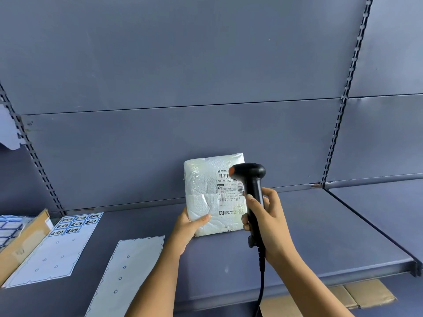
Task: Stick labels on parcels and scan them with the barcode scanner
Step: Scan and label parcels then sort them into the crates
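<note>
Head view, one item in work: a white padded parcel (pixel 212 193) standing on its lower edge on the blue-grey shelf (pixel 320 236), near the back panel. Its long axis is close to vertical, tipped a little to the left, and the printed shipping label (pixel 229 195) faces the camera. Left hand (pixel 190 227): grips the parcel's lower left corner, thumb laid across the front, fingers behind. Right hand (pixel 265 216): fingers wrapped round the handle of the black scanner (pixel 251 186), forefinger high on the front of the grip. The handle runs upright, its cable (pixel 262 282) hangs down, and the orange nose points left across the parcel's face — it probably misses the barcode, though the angle is hard to read from here. Also on the shelf, well to the left: a sticker sheet (pixel 68 239) with blue labels in its top rows, a bare backing strip (pixel 128 271) and a cardboard box (pixel 20 243). Risks, as judged: a failed read, since the scanner's head covers part of the barcode and sits very close to it; glare off the glossy wrap; the parcel toppling or twisting, being held at one corner only — a pull from the cable could jog the aim.
</note>
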Action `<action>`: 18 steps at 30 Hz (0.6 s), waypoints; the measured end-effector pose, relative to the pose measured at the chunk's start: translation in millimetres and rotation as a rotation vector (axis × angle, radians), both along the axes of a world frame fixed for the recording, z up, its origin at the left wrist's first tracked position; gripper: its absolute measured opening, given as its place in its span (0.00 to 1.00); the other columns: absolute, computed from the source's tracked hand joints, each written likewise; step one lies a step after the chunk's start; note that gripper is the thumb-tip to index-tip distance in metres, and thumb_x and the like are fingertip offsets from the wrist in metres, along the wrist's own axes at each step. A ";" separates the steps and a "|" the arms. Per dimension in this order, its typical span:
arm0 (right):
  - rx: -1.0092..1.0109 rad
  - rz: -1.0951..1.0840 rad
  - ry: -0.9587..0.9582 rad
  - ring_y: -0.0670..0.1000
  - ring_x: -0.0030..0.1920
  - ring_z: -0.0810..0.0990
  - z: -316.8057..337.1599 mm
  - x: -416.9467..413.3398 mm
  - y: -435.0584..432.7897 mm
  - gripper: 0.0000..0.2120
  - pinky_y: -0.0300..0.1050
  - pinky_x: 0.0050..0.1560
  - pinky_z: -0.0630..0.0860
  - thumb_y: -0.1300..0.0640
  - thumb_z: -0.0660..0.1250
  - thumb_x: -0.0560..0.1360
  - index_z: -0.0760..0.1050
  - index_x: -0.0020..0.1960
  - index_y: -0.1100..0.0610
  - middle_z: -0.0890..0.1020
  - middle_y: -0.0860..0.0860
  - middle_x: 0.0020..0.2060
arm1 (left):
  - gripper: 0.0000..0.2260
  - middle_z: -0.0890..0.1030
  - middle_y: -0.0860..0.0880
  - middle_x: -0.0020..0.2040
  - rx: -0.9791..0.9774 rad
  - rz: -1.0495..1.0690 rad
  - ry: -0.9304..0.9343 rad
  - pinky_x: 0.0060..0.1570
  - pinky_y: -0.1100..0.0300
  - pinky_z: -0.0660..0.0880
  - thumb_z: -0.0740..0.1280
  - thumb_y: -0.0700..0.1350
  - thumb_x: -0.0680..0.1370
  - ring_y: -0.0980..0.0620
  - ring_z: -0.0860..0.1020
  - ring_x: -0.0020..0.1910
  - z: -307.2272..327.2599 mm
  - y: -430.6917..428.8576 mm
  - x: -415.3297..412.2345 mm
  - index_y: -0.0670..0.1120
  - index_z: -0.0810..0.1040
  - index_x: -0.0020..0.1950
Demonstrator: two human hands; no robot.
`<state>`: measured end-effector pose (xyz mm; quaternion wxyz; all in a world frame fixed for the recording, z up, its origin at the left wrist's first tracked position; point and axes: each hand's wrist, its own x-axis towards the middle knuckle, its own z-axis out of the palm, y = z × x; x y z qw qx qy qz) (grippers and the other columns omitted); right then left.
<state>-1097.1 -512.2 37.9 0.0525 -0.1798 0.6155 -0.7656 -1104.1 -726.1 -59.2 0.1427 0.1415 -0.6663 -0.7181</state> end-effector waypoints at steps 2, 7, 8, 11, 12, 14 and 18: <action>0.043 -0.056 0.037 0.48 0.29 0.74 -2.4 -7.8 5.2 0.06 0.43 0.30 0.71 0.57 0.64 0.78 0.69 0.53 0.52 0.77 0.47 0.37 | 0.24 0.83 0.49 0.54 0.002 -0.007 0.002 0.59 0.47 0.75 0.77 0.46 0.67 0.49 0.81 0.54 -0.1 -0.4 0.4 0.50 0.74 0.60; 0.532 -0.284 0.215 0.56 0.37 0.72 -25.3 -72.5 35.1 0.08 0.43 0.30 0.66 0.59 0.65 0.75 0.66 0.47 0.55 0.74 0.53 0.41 | 0.22 0.83 0.50 0.54 0.022 0.007 -0.001 0.57 0.51 0.76 0.77 0.43 0.69 0.50 0.81 0.54 -2.1 -0.9 -2.2 0.50 0.75 0.60; 0.640 -0.270 0.243 0.56 0.36 0.69 -31.2 -87.8 42.0 0.08 0.42 0.30 0.63 0.61 0.64 0.74 0.64 0.44 0.57 0.70 0.54 0.39 | 0.19 0.83 0.51 0.53 0.023 0.019 -0.001 0.56 0.52 0.76 0.75 0.41 0.71 0.51 0.81 0.53 -2.2 -0.4 -2.8 0.50 0.75 0.59; 0.897 -0.213 0.294 0.58 0.44 0.70 -48.2 -122.9 54.6 0.05 0.44 0.36 0.62 0.64 0.61 0.75 0.65 0.48 0.61 0.69 0.57 0.45 | 0.18 0.83 0.50 0.53 0.022 0.032 0.003 0.55 0.53 0.77 0.74 0.40 0.71 0.51 0.81 0.53 -3.2 0.1 -3.6 0.50 0.75 0.58; 0.996 -0.209 0.303 0.59 0.49 0.71 -51.7 -128.8 56.8 0.10 0.44 0.41 0.64 0.63 0.62 0.76 0.65 0.55 0.64 0.70 0.60 0.51 | 0.18 0.83 0.50 0.53 0.023 0.034 0.001 0.55 0.53 0.77 0.74 0.40 0.71 0.51 0.81 0.53 -3.3 -0.1 -3.4 0.50 0.75 0.58; 1.135 -0.210 0.340 0.57 0.46 0.70 -60.5 -138.7 58.5 0.16 0.46 0.45 0.67 0.61 0.62 0.77 0.62 0.61 0.65 0.68 0.61 0.57 | 0.17 0.83 0.50 0.53 0.018 0.032 -0.003 0.56 0.53 0.76 0.74 0.40 0.71 0.51 0.81 0.53 -3.8 -1.1 -3.3 0.51 0.75 0.57; 1.428 -0.223 0.493 0.61 0.44 0.74 -76.0 -141.3 54.1 0.16 0.48 0.39 0.66 0.57 0.59 0.78 0.64 0.62 0.66 0.70 0.62 0.56 | 0.17 0.83 0.50 0.53 0.014 0.027 -0.004 0.56 0.54 0.76 0.74 0.40 0.72 0.51 0.81 0.53 -3.6 -1.1 -2.8 0.51 0.75 0.57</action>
